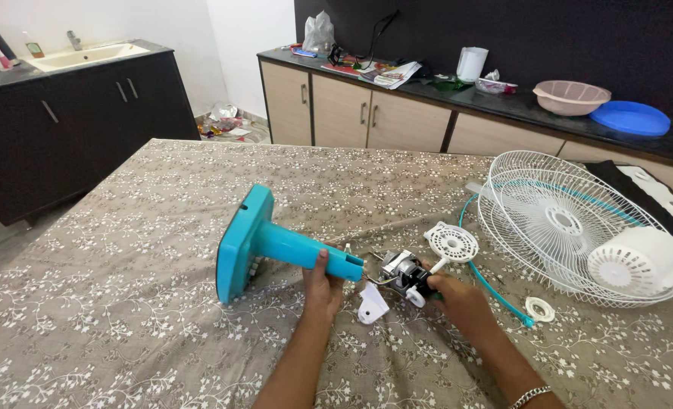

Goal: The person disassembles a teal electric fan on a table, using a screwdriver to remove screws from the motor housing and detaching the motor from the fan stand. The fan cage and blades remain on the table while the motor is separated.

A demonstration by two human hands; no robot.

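Two bare hands work near the near edge of a table spread with a floral grey-brown cloth (124, 303). The left hand (323, 286) is closed around the neck of a teal fan stand (276, 246), which lies on its side with its flat base toward the left edge. The right hand (457, 299), a silver bracelet (531, 394) on its wrist, is clamped on a small fan motor (406, 275) just beside the stand's open end; thin wires run between the two. A white plastic bracket (372, 307) lies on the cloth between the hands, touching neither. Just beyond the motor rests a round white vented cover (451, 242). A small white ring (539, 309) sits to the right, next to a teal cord (495, 291). Toward the right edge lie two stacked white wire fan guards (556, 220), with a white motor housing (638, 261) on them. Farther off, a counter (457, 95) carries a pink basin (571, 97) and a blue lid (630, 117), and a sink (86, 54) stands at far left
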